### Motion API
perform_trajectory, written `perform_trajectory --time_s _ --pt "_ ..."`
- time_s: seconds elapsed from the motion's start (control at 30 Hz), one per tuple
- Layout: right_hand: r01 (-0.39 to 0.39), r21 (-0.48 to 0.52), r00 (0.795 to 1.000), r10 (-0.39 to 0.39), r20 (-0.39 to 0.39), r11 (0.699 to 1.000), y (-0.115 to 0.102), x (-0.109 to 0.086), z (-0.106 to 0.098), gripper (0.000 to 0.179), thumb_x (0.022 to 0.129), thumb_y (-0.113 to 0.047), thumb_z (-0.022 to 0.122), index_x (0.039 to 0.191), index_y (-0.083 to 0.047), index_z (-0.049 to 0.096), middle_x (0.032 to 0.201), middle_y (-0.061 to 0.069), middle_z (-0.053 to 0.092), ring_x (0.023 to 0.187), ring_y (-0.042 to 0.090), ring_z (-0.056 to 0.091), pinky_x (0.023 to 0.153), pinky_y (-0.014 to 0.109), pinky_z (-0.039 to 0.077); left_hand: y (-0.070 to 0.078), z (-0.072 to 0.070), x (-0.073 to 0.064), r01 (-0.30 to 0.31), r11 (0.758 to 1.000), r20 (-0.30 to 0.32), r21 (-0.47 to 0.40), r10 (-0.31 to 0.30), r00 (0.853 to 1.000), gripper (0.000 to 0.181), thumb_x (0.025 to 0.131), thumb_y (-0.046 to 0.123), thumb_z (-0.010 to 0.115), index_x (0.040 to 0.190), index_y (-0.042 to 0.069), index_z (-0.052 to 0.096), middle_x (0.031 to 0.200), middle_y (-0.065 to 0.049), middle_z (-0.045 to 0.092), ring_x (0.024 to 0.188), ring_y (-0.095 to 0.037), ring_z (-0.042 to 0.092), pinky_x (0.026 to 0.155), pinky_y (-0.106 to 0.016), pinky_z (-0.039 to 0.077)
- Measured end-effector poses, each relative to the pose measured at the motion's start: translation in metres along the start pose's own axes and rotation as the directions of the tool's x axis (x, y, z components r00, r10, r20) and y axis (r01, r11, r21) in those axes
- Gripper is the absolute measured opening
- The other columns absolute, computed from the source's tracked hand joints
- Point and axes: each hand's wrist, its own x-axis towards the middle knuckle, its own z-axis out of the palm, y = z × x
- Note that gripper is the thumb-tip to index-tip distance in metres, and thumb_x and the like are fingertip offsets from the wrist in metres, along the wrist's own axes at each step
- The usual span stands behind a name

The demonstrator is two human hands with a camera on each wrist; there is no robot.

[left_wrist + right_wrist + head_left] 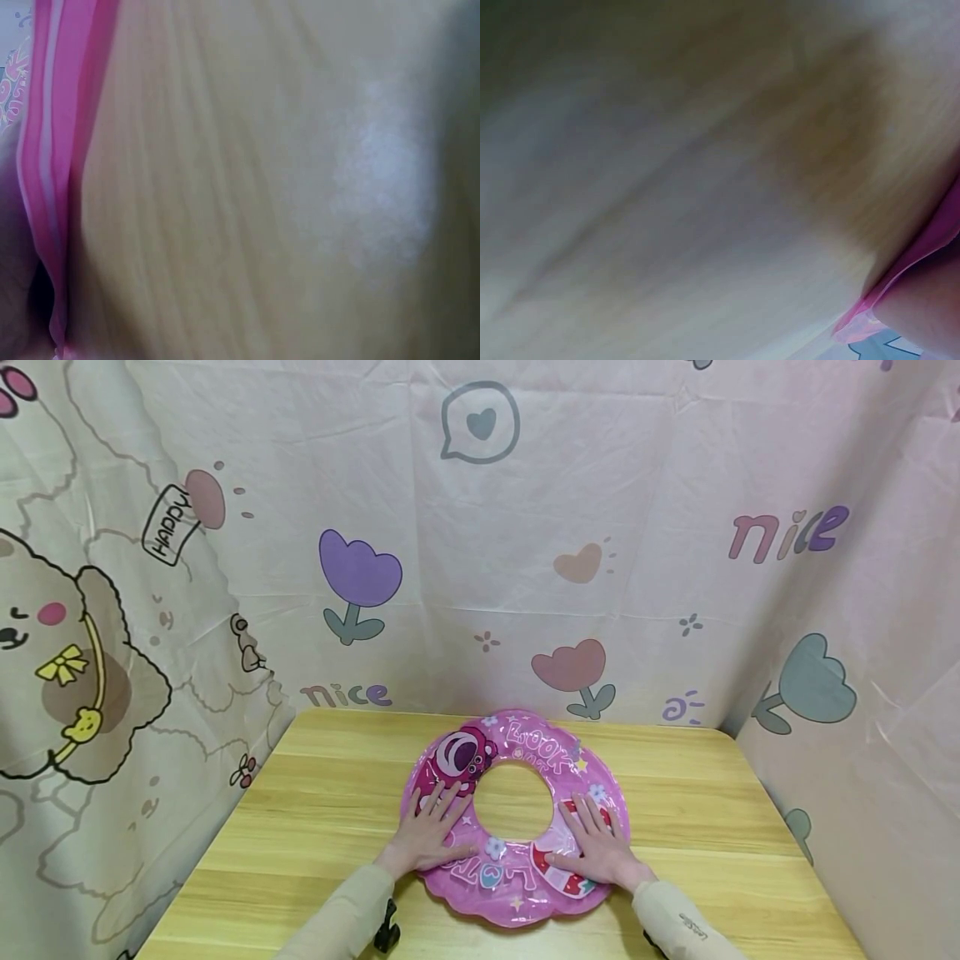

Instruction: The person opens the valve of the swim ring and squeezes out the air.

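Note:
A pink inflatable swim ring (517, 902) lies on the wooden table, printed with a bear, lettering, flowers and strawberries. It looks inflated, and its outer edge is scalloped. On the ring's left side my left hand (427, 835) rests with fingers spread, just over the bear print. My right hand (600, 847) lies spread on the right side, over a red and white print. Along the left edge of the left wrist view runs the ring's pink rim (71, 112). A bit of pink rim (922, 240) also appears at the lower right in the right wrist view.
The light wooden table (315, 827) extends around the ring on all sides. A printed cloth (465, 543) with tulips, hearts and words hangs behind it and along both sides. A black strap piece (387, 928) sits at my left sleeve.

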Motion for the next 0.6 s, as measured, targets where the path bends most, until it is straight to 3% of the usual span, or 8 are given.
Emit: perform_trajectory --time_s 0.6 --pt "0.002 0.002 1.0 -0.002 -0.001 1.0 0.0003 0.0003 0.0008 0.1 0.086 -0.073 0.058 0.162 -0.018 0.022 0.17 0.02 0.009 0.157 0.043 0.005 0.124 0.069 0.001 -0.0005 0.0014 -0.0003 -0.006 1.0 -0.01 -0.002 0.006 1.0 0.093 0.089 0.079 0.044 0.161 0.023 0.026 0.171 -0.007 0.018 0.156 -0.04 0.018 0.124 -0.068 0.012"
